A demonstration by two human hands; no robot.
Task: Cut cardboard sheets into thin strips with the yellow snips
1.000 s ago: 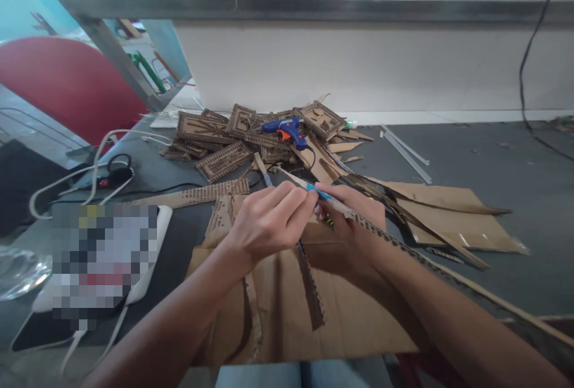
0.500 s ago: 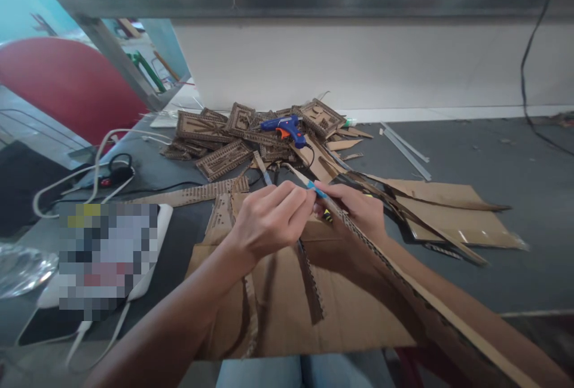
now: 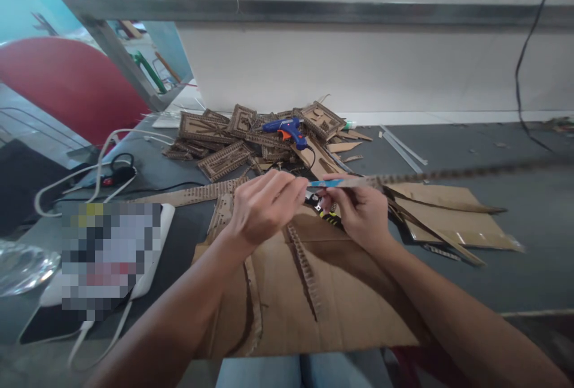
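A long, narrow cardboard strip (image 3: 430, 176) with a blue-printed end runs out to the right over the table. My left hand (image 3: 268, 205) is closed, pinching at the strip's blue end. Just to its right, my right hand (image 3: 363, 211) grips the strip between thumb and fingers. Beneath the right hand shows a yellow-and-black cutter (image 3: 330, 219); I cannot tell whether it lies on the board or touches the fingers. Under both hands lies a big cardboard sheet (image 3: 359, 298), with thin corrugated strips (image 3: 305, 268) on it.
Farther back, a blue glue gun (image 3: 287, 130) rests on piled cardboard pieces (image 3: 224, 158). More cardboard (image 3: 448, 202) lies to the right, near glue sticks (image 3: 403, 147). At left are a white power bank (image 3: 156, 244) with cables, and clear plastic (image 3: 27, 268).
The strip has swung from slanting down over my right forearm to nearly level, pointing right. Both hands stay close together at its blue end.
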